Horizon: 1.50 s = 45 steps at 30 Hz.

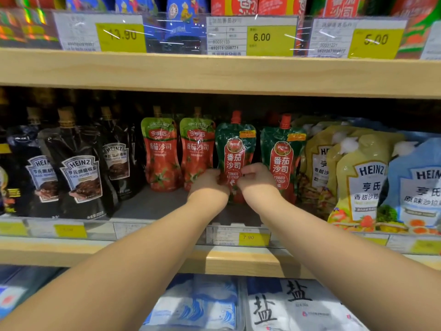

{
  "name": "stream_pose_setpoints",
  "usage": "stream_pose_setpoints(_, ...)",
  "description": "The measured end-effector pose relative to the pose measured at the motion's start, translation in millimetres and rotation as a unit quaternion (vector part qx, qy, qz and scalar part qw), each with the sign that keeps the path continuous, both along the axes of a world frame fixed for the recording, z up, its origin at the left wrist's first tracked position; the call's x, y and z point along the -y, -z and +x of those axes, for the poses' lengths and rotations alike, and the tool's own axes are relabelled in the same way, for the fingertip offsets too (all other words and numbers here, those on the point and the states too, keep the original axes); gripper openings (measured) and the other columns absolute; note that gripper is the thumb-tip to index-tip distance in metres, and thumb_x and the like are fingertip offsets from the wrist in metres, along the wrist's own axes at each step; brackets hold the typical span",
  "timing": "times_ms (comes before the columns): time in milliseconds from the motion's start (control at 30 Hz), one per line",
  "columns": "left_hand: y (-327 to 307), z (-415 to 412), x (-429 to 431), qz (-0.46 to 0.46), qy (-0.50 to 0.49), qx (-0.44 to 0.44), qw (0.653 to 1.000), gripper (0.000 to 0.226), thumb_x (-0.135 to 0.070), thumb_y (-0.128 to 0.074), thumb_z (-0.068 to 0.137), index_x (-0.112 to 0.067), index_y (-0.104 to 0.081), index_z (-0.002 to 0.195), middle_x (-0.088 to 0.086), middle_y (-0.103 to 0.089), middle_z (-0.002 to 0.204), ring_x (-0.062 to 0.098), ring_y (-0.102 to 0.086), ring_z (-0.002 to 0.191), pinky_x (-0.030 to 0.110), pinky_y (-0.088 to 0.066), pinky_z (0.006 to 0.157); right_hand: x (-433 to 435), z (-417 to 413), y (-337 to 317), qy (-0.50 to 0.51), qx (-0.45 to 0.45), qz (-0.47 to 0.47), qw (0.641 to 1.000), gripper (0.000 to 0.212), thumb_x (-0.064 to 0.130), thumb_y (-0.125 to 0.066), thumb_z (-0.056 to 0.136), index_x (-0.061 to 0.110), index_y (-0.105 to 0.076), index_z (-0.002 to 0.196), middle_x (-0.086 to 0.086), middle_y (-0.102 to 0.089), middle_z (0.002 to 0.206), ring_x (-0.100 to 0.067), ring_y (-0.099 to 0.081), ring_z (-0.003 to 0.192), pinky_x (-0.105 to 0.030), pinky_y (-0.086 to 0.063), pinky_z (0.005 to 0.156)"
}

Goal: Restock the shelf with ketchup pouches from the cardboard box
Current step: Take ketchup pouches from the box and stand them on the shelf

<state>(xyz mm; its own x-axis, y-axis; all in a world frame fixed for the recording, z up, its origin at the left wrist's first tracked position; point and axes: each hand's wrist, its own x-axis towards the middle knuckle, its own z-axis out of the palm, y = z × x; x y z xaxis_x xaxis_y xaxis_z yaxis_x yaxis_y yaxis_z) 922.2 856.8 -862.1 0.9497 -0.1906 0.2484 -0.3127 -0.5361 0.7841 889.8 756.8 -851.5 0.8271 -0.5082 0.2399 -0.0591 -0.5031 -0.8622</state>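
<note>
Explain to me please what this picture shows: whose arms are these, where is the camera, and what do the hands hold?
There is no machine here. A person wears one wide-angle camera on the head, so you see their own two bare arms reaching forward into a shop shelf.

The left hand and the right hand together grip the lower part of one green-and-red ketchup pouch with a red cap, standing upright on the middle shelf. A matching pouch stands just to its right.

To the left stand two red tomato sauce pouches, then black Heinz pouches. To the right are yellow and blue Heinz salad dressing pouches. Yellow price tags run along the shelf edges. Bags of salt lie on the shelf below. The cardboard box is not in view.
</note>
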Motion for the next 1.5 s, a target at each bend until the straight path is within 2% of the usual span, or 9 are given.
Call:
stream_pose_setpoints(167, -16.6, -22.6, -38.7, -0.228, -0.047, 0.108, 0.966, 0.033, -0.003, -0.05, 0.083, -0.023, -0.061, 0.108, -0.01, -0.063, 0.101, 0.007, -0.057, 0.093, 0.011, -0.042, 0.074, -38.5, -28.8, -6.6, -0.084, 0.136, -0.045, 0.986, 0.021, 0.008, -0.061, 0.078, 0.024, -0.048, 0.081, 0.005, -0.047, 0.078, -0.007, -0.045, 0.066, -0.013, -0.035, 0.053)
stream_pose_setpoints(400, 2.5, -65.7, -146.4, -0.276, -0.136, 0.109, 0.945, 0.034, -0.004, -0.053, 0.077, -0.037, -0.055, 0.083, -0.015, -0.055, 0.087, 0.003, -0.054, 0.078, 0.026, -0.047, 0.077, -130.8, -58.8, 10.0, -0.182, 0.143, -0.082, 0.969, 0.037, 0.008, -0.061, 0.074, 0.03, -0.032, 0.065, 0.009, -0.038, 0.068, -0.008, -0.036, 0.056, -0.015, -0.029, 0.052)
stream_pose_setpoints(700, 156.8, -121.7, -302.2, -0.233, -0.305, -0.129, 0.915, 0.025, 0.001, -0.051, 0.084, -0.004, -0.059, 0.108, 0.009, -0.059, 0.09, 0.02, -0.056, 0.084, 0.026, -0.046, 0.074, -266.3, -91.5, 110.3, -0.296, 0.006, 0.058, 0.953, 0.041, 0.0, -0.066, 0.076, 0.026, -0.035, 0.066, 0.006, -0.037, 0.062, -0.003, -0.037, 0.05, -0.011, -0.034, 0.051)
stream_pose_setpoints(800, 205.9, -142.6, -350.1, -0.204, -0.334, -0.211, 0.895, 0.02, -0.002, -0.049, 0.085, -0.007, -0.059, 0.101, 0.01, -0.056, 0.082, 0.019, -0.049, 0.065, 0.018, -0.047, 0.057, -304.0, -104.0, 152.2, -0.317, -0.085, 0.101, 0.939, 0.035, 0.001, -0.063, 0.078, 0.026, -0.039, 0.071, 0.004, -0.041, 0.066, -0.009, -0.042, 0.058, -0.02, -0.039, 0.061)
stream_pose_setpoints(900, 241.0, -166.4, -393.2, -0.153, -0.365, -0.263, 0.88, 0.015, -0.006, -0.049, 0.084, -0.008, -0.06, 0.095, 0.009, -0.057, 0.083, 0.022, -0.052, 0.077, 0.037, -0.048, 0.075, -337.8, -115.6, 189.5, -0.355, -0.179, 0.112, 0.911, 0.021, 0.011, -0.059, 0.079, 0.028, -0.046, 0.079, 0.006, -0.044, 0.069, -0.014, -0.047, 0.064, -0.035, -0.046, 0.068)
stream_pose_setpoints(1033, 273.3, -192.2, -432.0, -0.127, -0.39, -0.322, 0.853, 0.019, -0.007, -0.049, 0.086, -0.02, -0.049, 0.072, 0.003, -0.055, 0.066, 0.02, -0.055, 0.065, 0.021, -0.039, 0.053, -384.9, -125.2, 229.4, -0.392, -0.274, 0.129, 0.869, 0.017, 0.012, -0.057, 0.081, 0.027, -0.049, 0.082, 0.007, -0.043, 0.072, -0.017, -0.048, 0.07, -0.038, -0.047, 0.071)
stream_pose_setpoints(1167, 292.9, -206.3, -462.5, -0.067, -0.418, -0.376, 0.825, 0.016, -0.01, -0.051, 0.085, -0.012, -0.054, 0.069, 0.013, -0.062, 0.077, 0.031, -0.061, 0.087, 0.029, -0.042, 0.071, -429.2, -130.1, 268.5, -0.399, -0.371, 0.108, 0.832, 0.02, 0.013, -0.056, 0.079, 0.03, -0.046, 0.076, 0.002, -0.051, 0.083, -0.021, -0.05, 0.081, -0.037, -0.047, 0.08)
stream_pose_setpoints(1367, 308.1, -188.4, -489.4, 0.008, -0.377, -0.38, 0.845, 0.028, -0.006, -0.05, 0.08, -0.004, -0.062, 0.106, 0.021, -0.064, 0.115, 0.034, -0.058, 0.112, 0.036, -0.046, 0.091, -478.2, -109.4, 311.6, -0.328, -0.475, 0.212, 0.789, 0.025, 0.008, -0.045, 0.092, 0.019, -0.041, 0.069, -0.004, -0.04, 0.064, -0.013, -0.042, 0.041, -0.015, -0.031, 0.028)
stream_pose_setpoints(1500, 317.2, -180.0, -500.8, 0.064, -0.367, -0.373, 0.849, 0.041, -0.011, -0.05, 0.079, -0.013, -0.056, 0.12, 0.014, -0.057, 0.129, 0.032, -0.051, 0.121, 0.035, -0.043, 0.099, -495.4, -91.6, 336.0, -0.252, -0.49, 0.273, 0.789, 0.02, 0.013, -0.044, 0.095, 0.016, -0.045, 0.075, -0.004, -0.042, 0.068, -0.014, -0.043, 0.052, -0.018, -0.038, 0.038)
